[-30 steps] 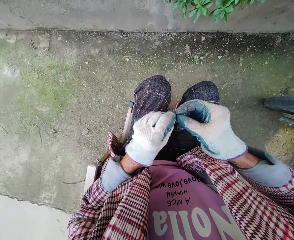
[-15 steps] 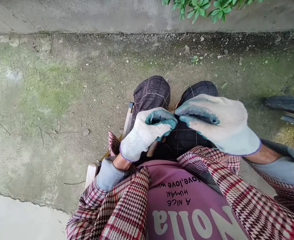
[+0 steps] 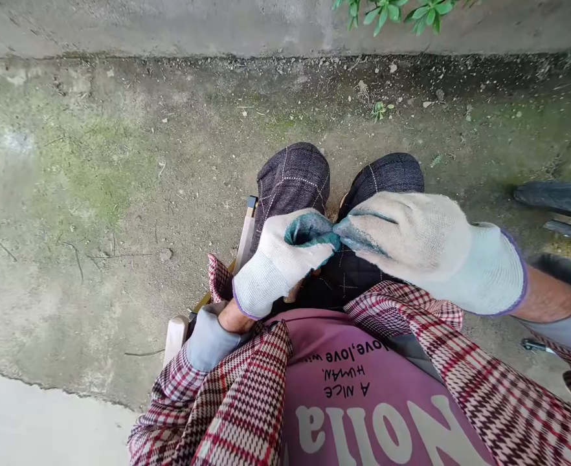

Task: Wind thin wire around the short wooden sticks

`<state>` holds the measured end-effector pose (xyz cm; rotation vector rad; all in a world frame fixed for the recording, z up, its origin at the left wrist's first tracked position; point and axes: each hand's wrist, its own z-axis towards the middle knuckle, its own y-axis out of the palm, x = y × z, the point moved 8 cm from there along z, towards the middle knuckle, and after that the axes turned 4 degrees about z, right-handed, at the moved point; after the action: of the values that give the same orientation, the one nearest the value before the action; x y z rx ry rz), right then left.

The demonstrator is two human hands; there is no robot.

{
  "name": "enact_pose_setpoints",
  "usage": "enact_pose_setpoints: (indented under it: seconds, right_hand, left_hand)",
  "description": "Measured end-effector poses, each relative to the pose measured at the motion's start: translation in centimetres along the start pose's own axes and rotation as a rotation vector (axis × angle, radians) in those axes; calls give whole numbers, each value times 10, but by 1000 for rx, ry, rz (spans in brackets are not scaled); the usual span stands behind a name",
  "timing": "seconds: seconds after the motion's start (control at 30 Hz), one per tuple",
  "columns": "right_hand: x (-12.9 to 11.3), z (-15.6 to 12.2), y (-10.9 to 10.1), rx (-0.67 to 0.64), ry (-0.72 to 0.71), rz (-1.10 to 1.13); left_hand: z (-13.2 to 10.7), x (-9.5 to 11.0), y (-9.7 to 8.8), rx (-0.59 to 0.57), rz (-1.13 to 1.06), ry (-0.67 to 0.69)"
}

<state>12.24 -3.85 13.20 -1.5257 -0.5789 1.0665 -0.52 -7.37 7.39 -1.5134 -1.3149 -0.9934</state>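
Taking our dark checked trousers (image 3: 292, 178) as the mark, the pale chair frame (image 3: 246, 236) shows just left of the left knee. Over the lap, our gloved left hand (image 3: 280, 262) sits curled, its teal-coated fingers (image 3: 314, 230) drawn in tight. A brownish stub (image 3: 292, 294) peeps out beneath it, but we cannot tell what it is.

The change is on the right. Half a second ago our right hand (image 3: 426, 249) hung spread and apart above the right thigh. Now it has swung in, back turned up, and its fingers are narrowed to a pinch touching the left fingertips between the knees. Whether they nip glove fabric or something small is hidden. We judge the fine fingertip work as resumed.

Well right of the trousers lies a dark object (image 3: 555, 197) on the ground.
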Motion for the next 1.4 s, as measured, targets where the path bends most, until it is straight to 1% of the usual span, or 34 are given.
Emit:
enact_pose_setpoints:
  seconds: [0.1,0.23,0.33,0.43,0.53,0.6,0.7,0.77,0.83,0.87,0.9,0.97,1.0,1.03,1.1,1.13,1.17,1.2,1.23,1.3,1.33,1.4]
  right_hand:
    - [-8,1,2,30,-11,-88]
    - [-21,3,3,78,-72,-218]
    - [-25,5,7,0,-119,-263]
    - [-23,7,10,-81,-124,-181]
    - [-14,9,7,-62,-57,-17]
    - [-10,9,6,-42,-38,-9]
    - [-8,9,7,-30,-35,-58]
    - [-5,9,8,-27,-8,-34]
    - [1,7,10,-1,63,28]
    - [7,6,12,25,126,92]
    - [13,5,14,55,200,187]
    - [27,1,24,105,340,459]
    - [32,-1,32,105,392,615]
    - [35,-2,40,88,432,762]
    - [37,-5,54,19,475,976]
    - [37,-7,56,-3,487,1025]
    - [38,-9,53,6,490,1020]
    - [39,-11,46,48,482,962]
    - [40,-13,35,108,463,858]
    - [36,-16,15,191,380,581]
    - [30,-16,9,190,319,446]
    - [17,-14,9,121,184,228]
  left_hand:
    - [-4,7,-2,41,38,20]
    - [-4,13,-5,73,43,101]
    - [-3,11,-3,59,53,120]
    - [-3,6,-1,58,64,108]
    - [-2,4,0,55,47,105]
    - [-2,2,1,36,30,77]
    - [-2,0,3,19,41,54]
    - [-5,2,2,56,127,105]
    - [-10,9,1,118,312,228]
    - [-13,13,3,148,445,310]
    - [-17,17,6,166,588,397]
    - [-24,22,16,165,838,553]
    - [-26,22,20,153,912,601]
    - [-26,21,22,137,941,621]
    - [-23,18,19,129,862,575]
    - [-20,17,14,141,768,514]
    - [-17,14,9,156,654,434]
    - [-15,11,5,172,531,348]
    - [-13,7,2,182,415,266]
    - [-11,3,-1,187,239,148]
    - [-11,2,-1,186,184,119]
    - [-10,3,0,180,118,104]
